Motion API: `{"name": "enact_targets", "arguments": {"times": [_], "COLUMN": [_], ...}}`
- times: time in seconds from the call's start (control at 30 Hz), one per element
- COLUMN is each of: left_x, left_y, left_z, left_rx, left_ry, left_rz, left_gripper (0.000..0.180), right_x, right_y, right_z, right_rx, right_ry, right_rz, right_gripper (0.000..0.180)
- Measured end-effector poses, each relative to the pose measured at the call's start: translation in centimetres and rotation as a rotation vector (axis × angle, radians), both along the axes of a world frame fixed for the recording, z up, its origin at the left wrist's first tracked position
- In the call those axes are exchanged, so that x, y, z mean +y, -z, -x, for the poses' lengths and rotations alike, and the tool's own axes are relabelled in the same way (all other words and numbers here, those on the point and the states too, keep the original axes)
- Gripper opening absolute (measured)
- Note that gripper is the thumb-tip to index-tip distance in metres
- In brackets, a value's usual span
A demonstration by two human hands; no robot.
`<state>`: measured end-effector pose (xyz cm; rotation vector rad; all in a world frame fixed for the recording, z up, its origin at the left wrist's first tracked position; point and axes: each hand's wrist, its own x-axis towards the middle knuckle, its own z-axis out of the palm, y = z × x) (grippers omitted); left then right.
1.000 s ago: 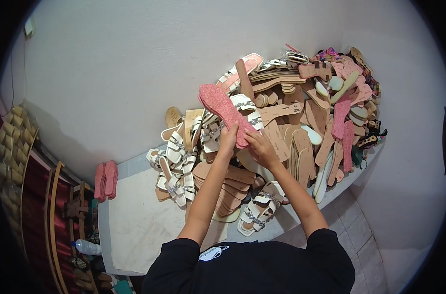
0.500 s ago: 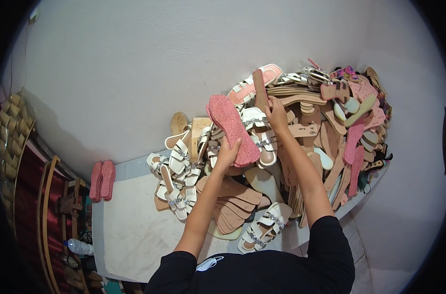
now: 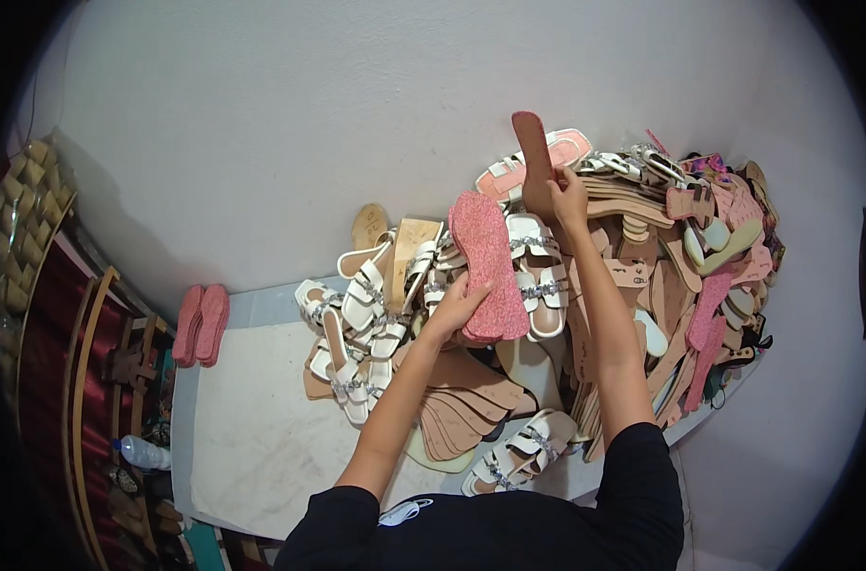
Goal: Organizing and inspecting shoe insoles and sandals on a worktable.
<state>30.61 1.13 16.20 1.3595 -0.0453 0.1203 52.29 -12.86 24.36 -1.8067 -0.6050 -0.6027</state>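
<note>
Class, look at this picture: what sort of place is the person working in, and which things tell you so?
Probably a small sandal-making workshop. A worktable carries a heap of loose soles and white strapped sandals; the left hand holds a pink sole, the right hand a brown one.

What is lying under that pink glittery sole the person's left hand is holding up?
Under the pink glittery sole in the left hand lie white strappy sandals and a stack of tan flat insoles. Whatever sits directly beneath the sole is covered by it.
</note>
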Motion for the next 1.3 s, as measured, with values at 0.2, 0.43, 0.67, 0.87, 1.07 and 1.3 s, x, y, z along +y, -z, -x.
{"name": "enact_targets", "arguments": {"times": [0.2,0.43,0.67,0.87,1.07,1.3], "left_x": [0.5,-0.1,0.9,2.7,5.1,8.3], "left_y": [0.9,-0.1,0.8,4.0,9.1,16.8], "left_z": [0.7,7.3,16.4,23.0,29.0,34.8], "left_rx": [-0.064,-0.028,0.101,0.074,0.193,0.204], "left_ry": [0.029,0.017,0.085,0.134,0.110,0.140], "left_rz": [0.066,-0.056,-0.085,0.081,0.067,-0.027], "left_gripper": [0.042,0.058,0.066,0.047,0.049,0.049], "right_x": [-1.1,-3.2,-2.9,-0.5,2.7,6.2], "right_y": [0.3,4.0,6.8,9.5,15.7,23.8], "right_z": [5.2,16.8,25.8,32.0,39.9,47.5], "right_rx": [-0.122,-0.342,-0.339,-0.249,0.097,0.732], "right_ry": [-0.381,-0.455,-0.520,-0.653,-0.414,-0.331], "right_rz": [-0.201,0.016,0.138,0.253,0.009,-0.116], "right_gripper": [0.021,0.023,0.019,0.030,0.038,0.051]}}
